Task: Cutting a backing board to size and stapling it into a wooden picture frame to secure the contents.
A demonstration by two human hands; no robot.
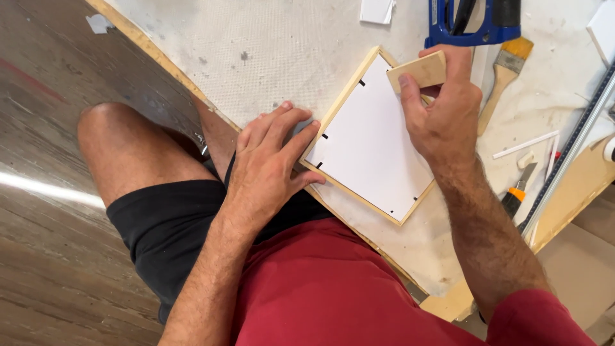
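- Your right hand (445, 112) grips a small wood block (418, 70) between thumb and fingers, set on the far corner of the frame (368, 138). Judging by the pose, you are rubbing or pressing that edge, so keep the block flat to the rail and do not let it tip onto the white backing.
- Your left hand (269, 166) lies flat and spread, holding nothing, fingertips against the frame's near-left rail. Press there firmly enough that the frame will not slide on the table (275, 45).
- The frame lies face down, turned diamond-wise, near the table's front edge. Small black tabs show along its inner rim; steer the block clear of them.
- Beyond the frame: a blue tool (471, 25) and a brush (506, 74). To the frame's right: a utility knife (517, 189) and a long metal rule (570, 147).
- The table top is pale, speckled and stained, edged in wood.
- Left of the frame, past your knee, the floor (45, 160) is worn dark boards.
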